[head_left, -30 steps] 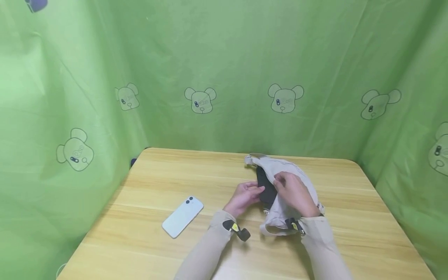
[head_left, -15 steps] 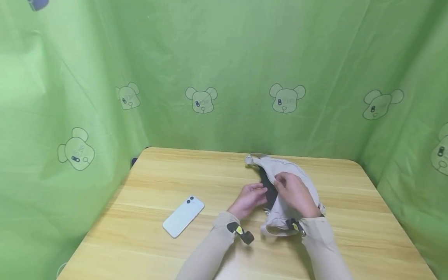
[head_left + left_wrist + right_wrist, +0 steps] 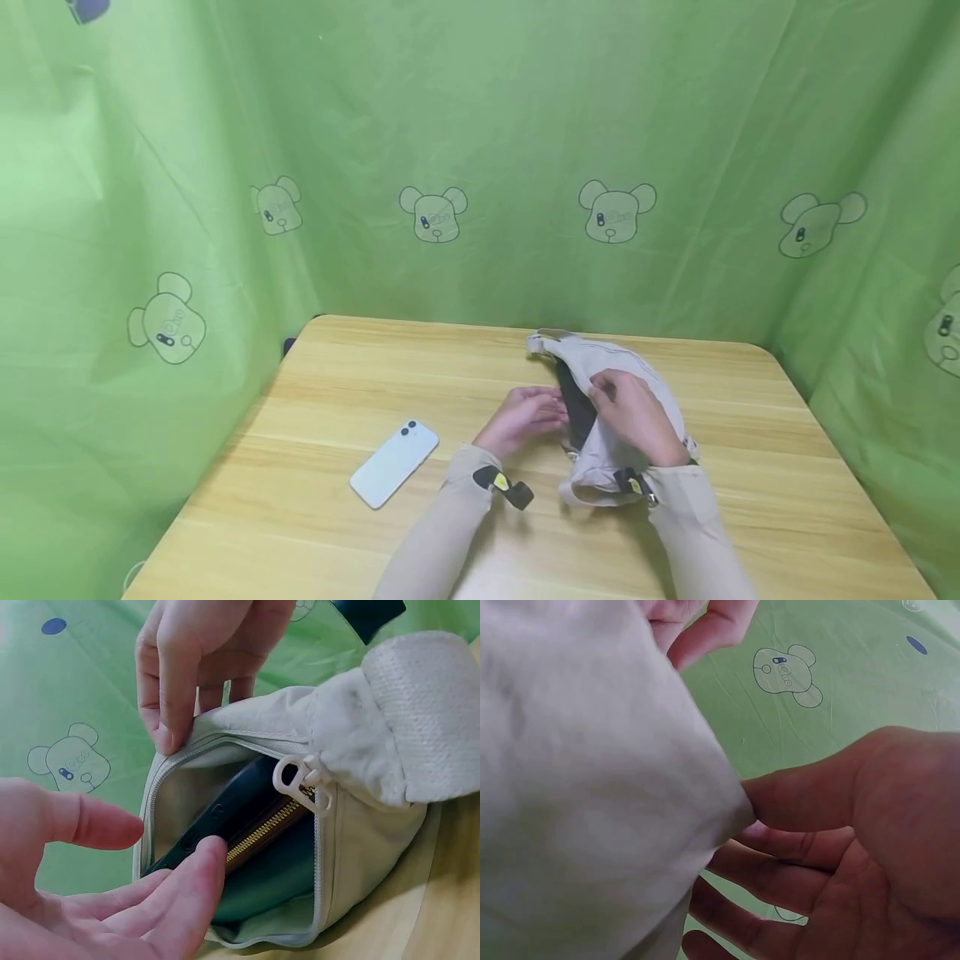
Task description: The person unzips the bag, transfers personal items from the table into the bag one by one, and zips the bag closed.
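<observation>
A pale zippered waist bag [image 3: 641,358] lies on the table at the right with its mouth open toward the left. My right hand [image 3: 636,415] pinches the edge of the mouth between thumb and fingers and holds it up. My left hand [image 3: 97,892] is at the mouth, thumb apart and fingers extended, gripping nothing. Its fingertips are beside or touching the contents; I cannot tell which. In the left wrist view a dark flat item [image 3: 232,799] is inside, next to a dark green zippered pouch [image 3: 270,889] with gold teeth. Their far ends are hidden.
A light blue smartphone [image 3: 395,464] lies back up on the wooden table [image 3: 300,533], left of the hands. Green curtains [image 3: 510,100] with bear prints surround the table's back and sides. Black straps [image 3: 504,486] hang at both wrists.
A second ago my left hand held the dark item at the bag's mouth. The item has gone slightly deeper, and the left fingers have let go. The right hand keeps its pinch.
</observation>
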{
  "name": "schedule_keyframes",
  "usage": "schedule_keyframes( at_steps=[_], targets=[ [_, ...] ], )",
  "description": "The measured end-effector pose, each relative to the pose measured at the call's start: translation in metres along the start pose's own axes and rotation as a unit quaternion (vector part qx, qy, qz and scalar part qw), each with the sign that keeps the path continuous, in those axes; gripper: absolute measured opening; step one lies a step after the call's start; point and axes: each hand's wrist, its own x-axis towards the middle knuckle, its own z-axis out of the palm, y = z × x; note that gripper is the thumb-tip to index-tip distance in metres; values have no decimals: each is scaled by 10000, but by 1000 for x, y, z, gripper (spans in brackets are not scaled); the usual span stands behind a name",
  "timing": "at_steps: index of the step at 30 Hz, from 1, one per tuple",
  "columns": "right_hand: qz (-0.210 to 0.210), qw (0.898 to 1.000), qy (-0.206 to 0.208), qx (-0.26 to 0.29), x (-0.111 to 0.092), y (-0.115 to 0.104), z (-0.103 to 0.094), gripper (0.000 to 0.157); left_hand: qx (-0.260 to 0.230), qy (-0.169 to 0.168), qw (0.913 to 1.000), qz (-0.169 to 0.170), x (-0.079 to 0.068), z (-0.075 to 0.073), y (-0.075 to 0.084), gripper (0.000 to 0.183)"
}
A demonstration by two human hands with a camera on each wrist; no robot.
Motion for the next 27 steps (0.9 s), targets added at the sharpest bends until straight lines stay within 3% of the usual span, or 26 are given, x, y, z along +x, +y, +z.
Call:
schedule_keyframes(
  at_steps=[9, 27],
  targets=[
    [-43, 10000, 22, 26, 2, 1, 0, 24, -576, -310, 9977, -171, 2, -4, 1, 34],
    [-6, 10000, 37, 48, 1, -1, 1, 23, -600, -565, 9963, -253, 2, -1, -7, 44]
  ],
)
